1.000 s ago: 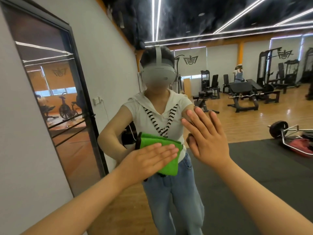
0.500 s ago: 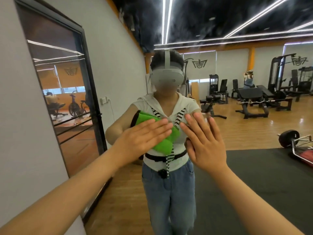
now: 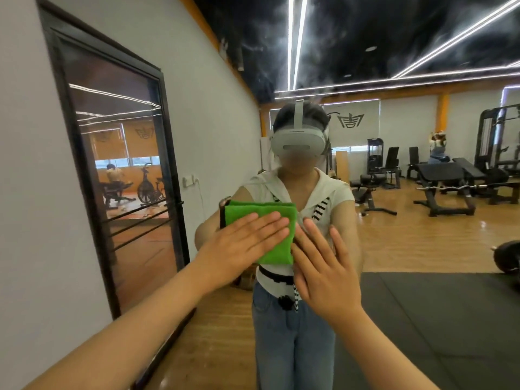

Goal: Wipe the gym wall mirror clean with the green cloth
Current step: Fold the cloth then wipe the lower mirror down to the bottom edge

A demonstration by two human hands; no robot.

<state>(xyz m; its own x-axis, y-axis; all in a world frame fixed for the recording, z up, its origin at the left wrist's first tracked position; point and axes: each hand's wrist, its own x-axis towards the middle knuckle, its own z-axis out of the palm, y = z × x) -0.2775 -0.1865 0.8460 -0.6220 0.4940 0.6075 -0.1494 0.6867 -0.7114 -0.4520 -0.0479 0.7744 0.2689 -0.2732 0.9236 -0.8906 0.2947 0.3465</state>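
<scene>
Two flat hands meet the mirror (image 3: pixel 422 249): the left hand (image 3: pixel 242 244) presses the folded cloth (image 3: pixel 261 216) against it with straight fingers, the right hand (image 3: pixel 323 273) rests spread just beside, and I judge most of the mirror unwiped.

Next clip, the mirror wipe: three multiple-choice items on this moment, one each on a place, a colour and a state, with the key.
1. Where is the green cloth?
A) under the left hand, against the mirror
B) on the floor
C) over the right forearm

2. What colour is the headset reflected in the mirror?
A) black
B) pale grey
C) red

3. How do the left hand's fingers lie?
A) balled in a fist
B) straight, flat on the cloth
C) pinching a corner

Key: 1 A, the palm lies on the cloth; 2 B, the visor looks pale grey; 3 B, the fingers are stretched out side by side.
</scene>
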